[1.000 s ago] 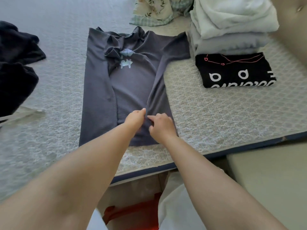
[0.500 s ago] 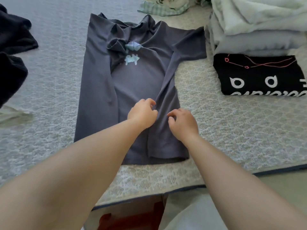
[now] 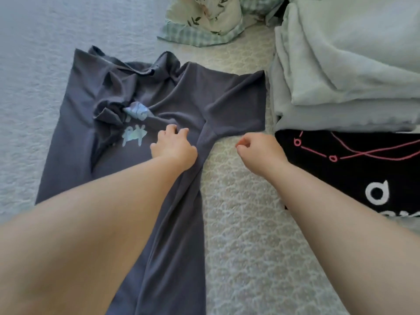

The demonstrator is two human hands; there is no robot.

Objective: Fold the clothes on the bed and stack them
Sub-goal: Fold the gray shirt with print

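Note:
A dark grey T-shirt with a pale blue print lies flat on the bed. Its left side is folded inward and bunched near the print, and its right sleeve is spread out to the right. My left hand rests on the shirt's chest just right of the print, fingertips bent down onto the cloth. My right hand hovers over the bedcover just below the right sleeve, with curled fingers holding nothing. A folded black shirt with white letters and pink lines lies to the right.
A stack of folded pale clothes sits at the back right, behind the black shirt. A floral and checked cloth lies crumpled at the top. The patterned bedcover shows between the grey shirt and the stack.
Both hands have let go of the fold near the shirt's hem and moved up. The left now sits on the chest, and the right has swung out to the right toward the sleeve.

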